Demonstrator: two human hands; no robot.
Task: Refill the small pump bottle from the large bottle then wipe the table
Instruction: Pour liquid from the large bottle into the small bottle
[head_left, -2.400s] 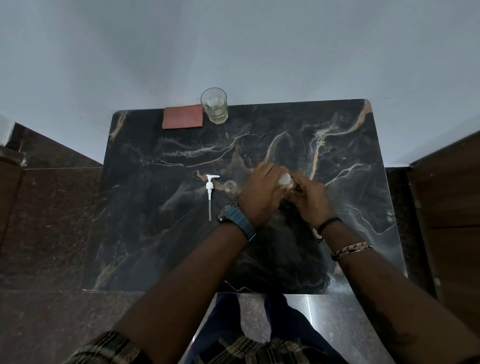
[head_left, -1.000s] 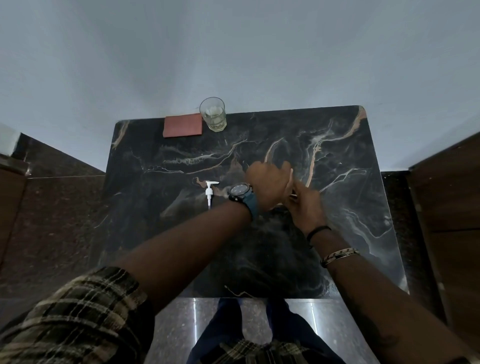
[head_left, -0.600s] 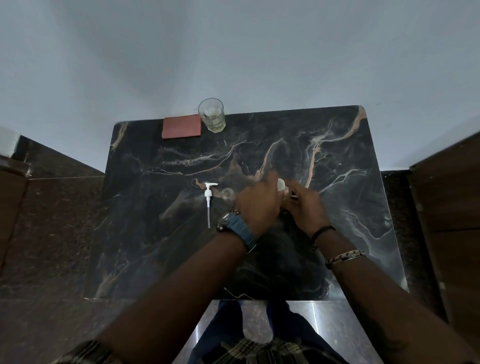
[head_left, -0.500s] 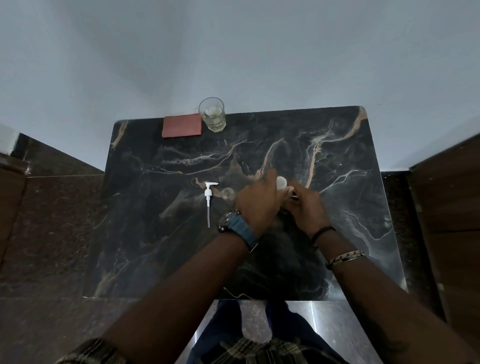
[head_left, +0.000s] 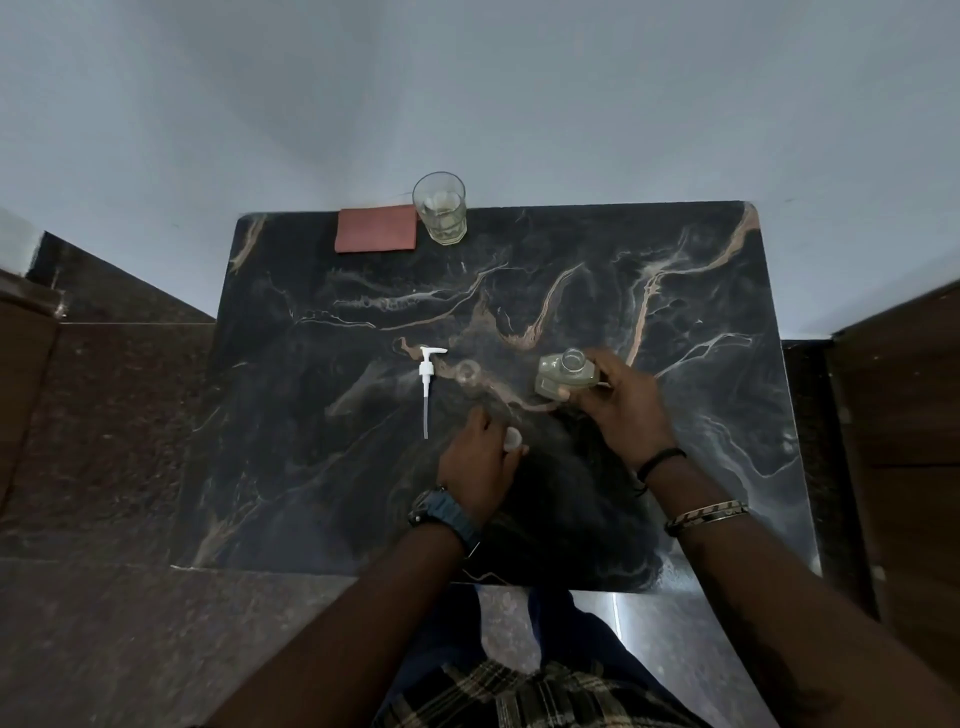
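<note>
Large bottle (head_left: 565, 378), squarish clear plastic, uncapped, clamped in right grip (head_left: 621, 402); left grip (head_left: 485, 454) pinches round white cap (head_left: 513, 439).

A plain room in a home.
A dark marble table (head_left: 675, 291) stands against a bare wall (head_left: 519, 93), between wooden furniture (head_left: 904, 415).

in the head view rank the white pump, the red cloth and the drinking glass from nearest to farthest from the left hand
From the left hand:
1. white pump, lying on the table just ahead and to the left.
2. and 3. red cloth and drinking glass, side by side at the far edge; too close to rank.
</note>
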